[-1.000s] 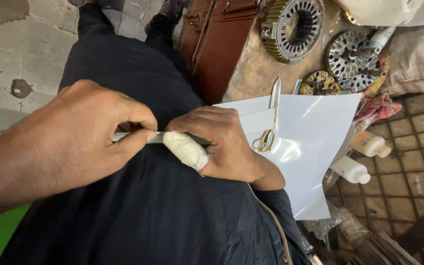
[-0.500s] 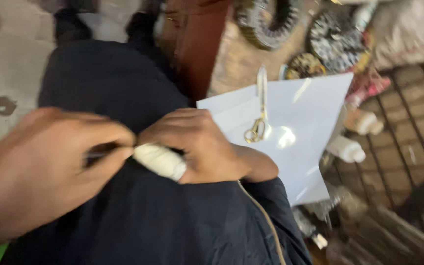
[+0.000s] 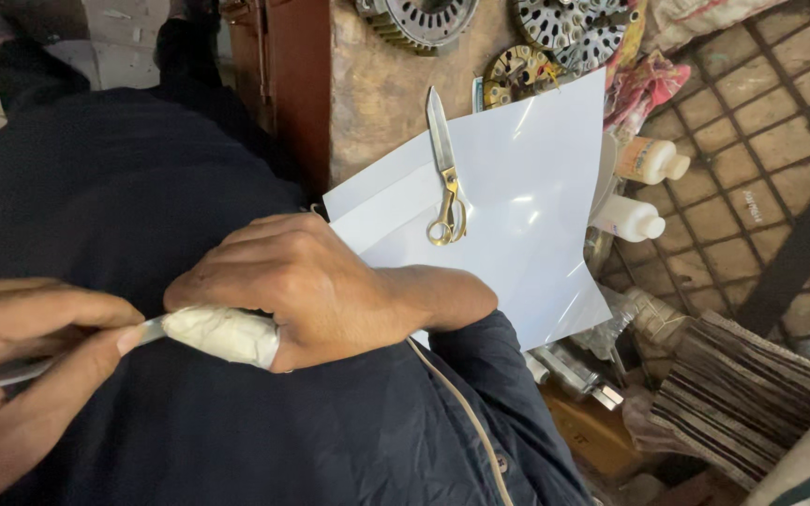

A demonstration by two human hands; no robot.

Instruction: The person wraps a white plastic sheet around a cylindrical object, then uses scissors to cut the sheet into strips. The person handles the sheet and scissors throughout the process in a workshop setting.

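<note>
Across the lap, dark jacket point(image 3: 142, 187): it fills the left and middle of the view, and both hands work right on top of it, with no firm surface beneath.
Worktop point(image 3: 377, 103): a brown slab beyond the knees, crowded along its far edge.
White sheet point(image 3: 536, 187): glossy and flat, with its near corner just behind the right wrist and its right side hanging past the worktop edge.
Striped cloth point(image 3: 733, 394): folded, low on the right, well apart from the hands.
Right hand point(image 3: 311, 281): closed fully around the white bundle, fingers curled over it and knuckles up.
Left hand point(image 3: 21, 365): thumb and forefinger pinched shut on the thin pale strip, other fingers folded under.
Slotted metal discs point(image 3: 419, 19): at the far edge of the worktop, out of the way.
White bundle point(image 3: 222, 334): a soft wrapped lump, half hidden in the right fist, its left end showing above the jacket.
Scissors point(image 3: 445, 173): shut, lying on the sheet with the gold handles toward the person, unused.
Two pale bottles point(image 3: 649, 159): on their sides just beside the sheet's right edge.
Thin pale strip point(image 3: 147, 330): runs from the bundle's left end into the left pinch.
Step in hand: by my reading, the strip is being drawn out of or wound onto the bundle. I cannot tell which.
Next move calls for: steady tension between the two grips, with the bundle held from turning.
In the way: only the loose jacket folds under the strip, which could snag it.
</note>
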